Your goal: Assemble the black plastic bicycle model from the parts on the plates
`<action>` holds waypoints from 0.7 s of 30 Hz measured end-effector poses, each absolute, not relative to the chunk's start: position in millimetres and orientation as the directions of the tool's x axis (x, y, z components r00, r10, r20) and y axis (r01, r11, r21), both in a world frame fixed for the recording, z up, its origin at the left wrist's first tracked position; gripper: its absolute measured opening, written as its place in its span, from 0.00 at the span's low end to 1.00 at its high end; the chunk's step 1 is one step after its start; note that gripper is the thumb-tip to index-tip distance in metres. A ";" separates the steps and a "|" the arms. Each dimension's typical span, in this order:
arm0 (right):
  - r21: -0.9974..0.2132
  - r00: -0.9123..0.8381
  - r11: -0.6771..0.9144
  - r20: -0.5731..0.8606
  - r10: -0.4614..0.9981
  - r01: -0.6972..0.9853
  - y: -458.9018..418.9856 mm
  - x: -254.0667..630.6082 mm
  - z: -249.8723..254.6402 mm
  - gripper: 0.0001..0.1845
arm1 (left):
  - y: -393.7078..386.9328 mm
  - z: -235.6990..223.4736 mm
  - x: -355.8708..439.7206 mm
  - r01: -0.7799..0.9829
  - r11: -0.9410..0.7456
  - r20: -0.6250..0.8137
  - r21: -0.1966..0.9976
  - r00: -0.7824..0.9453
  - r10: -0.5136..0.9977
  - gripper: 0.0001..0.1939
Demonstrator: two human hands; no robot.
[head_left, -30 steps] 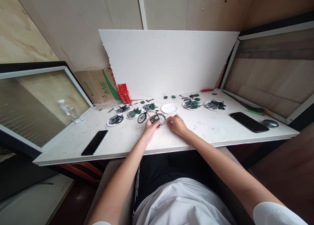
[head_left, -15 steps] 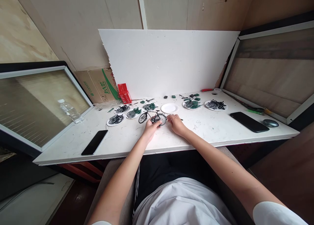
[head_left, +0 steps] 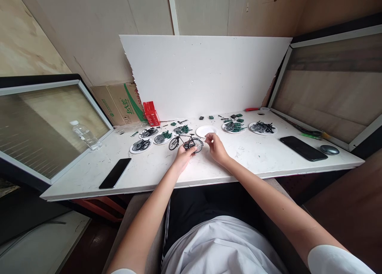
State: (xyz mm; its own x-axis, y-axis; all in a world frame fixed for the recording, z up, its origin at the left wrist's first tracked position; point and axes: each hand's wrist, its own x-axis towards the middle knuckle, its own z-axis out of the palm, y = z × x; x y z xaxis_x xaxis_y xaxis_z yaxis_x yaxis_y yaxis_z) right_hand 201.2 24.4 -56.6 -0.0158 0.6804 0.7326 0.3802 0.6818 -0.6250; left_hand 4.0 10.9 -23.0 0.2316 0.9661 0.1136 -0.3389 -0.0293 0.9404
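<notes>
A small black model bicycle (head_left: 180, 141) stands on the white table (head_left: 256, 158). My left hand (head_left: 184, 155) is closed on its rear part, near the back wheel. My right hand (head_left: 217, 148) hovers just right of the bicycle, over the near edge of an empty white paper plate (head_left: 205, 130). Its fingertips are pinched on something too small to make out.
Several paper plates with black and green parts (head_left: 162, 137) (head_left: 233, 126) (head_left: 262, 128) line the back. A phone (head_left: 115, 173) lies at the left, another phone (head_left: 302, 148) and a grey mouse (head_left: 329, 149) at the right. A water bottle (head_left: 85, 135) and a red box (head_left: 151, 113) stand at the back left.
My right hand has lifted from the table beside the bicycle and moved up and back toward the empty plate, fingers pinched. The left hand and the bicycle have hardly moved.
</notes>
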 end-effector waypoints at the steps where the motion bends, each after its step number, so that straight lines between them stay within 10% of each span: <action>1: -0.636 0.011 0.678 0.732 0.681 0.369 23.6 200.2 -54.8 0.11 | 11.0 -23.5 4.0 -0.338 -0.030 0.114 0.941 0.230 0.966 0.24; 21: -0.608 -0.064 0.709 0.742 0.668 0.357 5.0 188.6 -40.8 0.05 | 10.7 -24.3 3.6 -0.256 -0.025 0.098 0.966 0.278 0.955 0.22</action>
State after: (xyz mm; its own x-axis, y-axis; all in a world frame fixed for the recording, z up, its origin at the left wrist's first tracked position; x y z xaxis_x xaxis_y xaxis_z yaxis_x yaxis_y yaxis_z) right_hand 188.6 5.0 -40.8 -0.0640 0.6677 0.7417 0.3569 0.7094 -0.6078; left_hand 3.6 10.7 -24.3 0.2784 0.9554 0.0982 -0.2560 -0.0247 0.9664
